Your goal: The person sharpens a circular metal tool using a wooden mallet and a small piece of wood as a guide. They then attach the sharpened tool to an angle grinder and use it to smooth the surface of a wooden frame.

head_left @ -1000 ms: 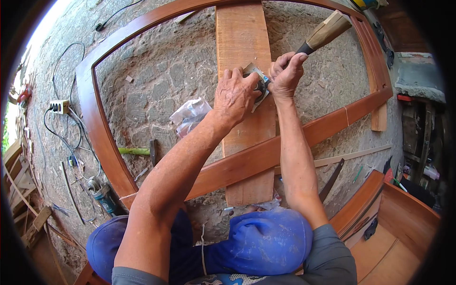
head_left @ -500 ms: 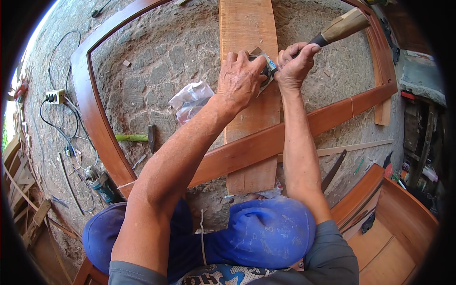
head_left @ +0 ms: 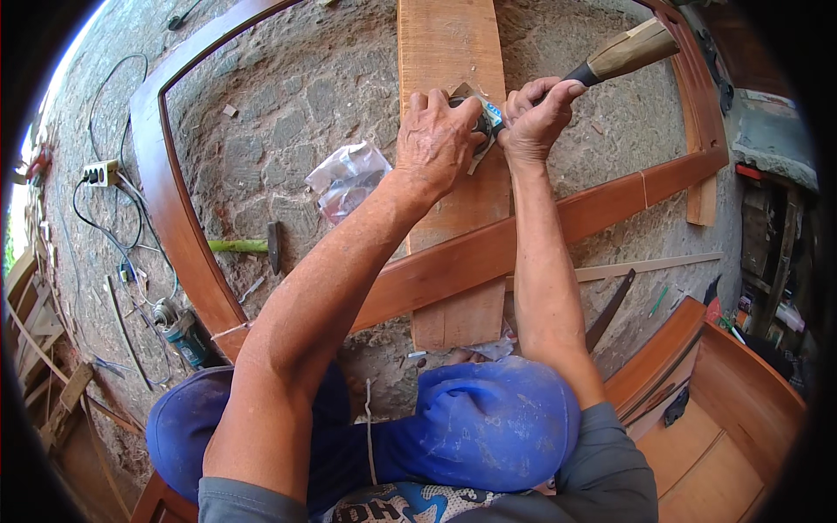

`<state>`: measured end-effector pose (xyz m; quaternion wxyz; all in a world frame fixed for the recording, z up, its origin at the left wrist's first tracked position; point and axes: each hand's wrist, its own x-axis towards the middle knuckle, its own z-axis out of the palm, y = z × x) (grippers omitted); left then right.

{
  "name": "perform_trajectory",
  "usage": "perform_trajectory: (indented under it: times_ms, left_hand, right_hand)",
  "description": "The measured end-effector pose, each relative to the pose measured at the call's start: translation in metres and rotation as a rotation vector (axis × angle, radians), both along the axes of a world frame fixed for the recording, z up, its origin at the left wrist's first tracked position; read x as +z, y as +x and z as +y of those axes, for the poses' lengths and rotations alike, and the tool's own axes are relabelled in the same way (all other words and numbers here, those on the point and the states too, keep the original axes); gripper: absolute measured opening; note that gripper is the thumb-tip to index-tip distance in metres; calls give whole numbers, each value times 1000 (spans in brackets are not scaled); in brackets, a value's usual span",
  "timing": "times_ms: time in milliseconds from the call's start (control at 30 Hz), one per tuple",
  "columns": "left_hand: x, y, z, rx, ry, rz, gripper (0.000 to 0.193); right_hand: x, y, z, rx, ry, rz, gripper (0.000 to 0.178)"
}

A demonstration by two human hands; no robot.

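Note:
My left hand curls its fingers over a dark round object on the wide raw board. A small blue-and-white patch shows beside it, and a brownish flat piece sticks out behind. My right hand is wrapped round the black shaft of a wooden-handled tool, its thumb along the shaft. The handle slants up to the far right. Its lower end reaches the round object near my left fingers, where the contact is mostly hidden.
A curved brown wooden frame surrounds the work, its near rail crossing the board. A crumpled plastic bag, a green-handled hammer, a power tool, a socket strip and a saw lie on the rough floor.
The view has shifted slightly. Both hands stay at the round object, with the wooden-handled tool at nearly the same slant; its lower end has shifted slightly left.

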<state>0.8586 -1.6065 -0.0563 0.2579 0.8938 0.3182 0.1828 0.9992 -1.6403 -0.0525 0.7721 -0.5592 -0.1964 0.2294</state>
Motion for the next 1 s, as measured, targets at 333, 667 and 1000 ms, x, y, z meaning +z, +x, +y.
perform_trajectory:
  times_ms: [333, 667, 1000]
  left_hand:
    - [-3, 1, -8, 47, -13, -33, 33]
    - [2, 0, -9, 40, -22, -15, 35]
    - [-1, -5, -14, 56, -46, 4, 34]
  right_hand:
    - [-5, 2, -2, 20, 17, 1, 71]
    - [-5, 0, -6, -83, -1, 3, 69]
    - [-3, -2, -5, -20, 25, -10, 69]
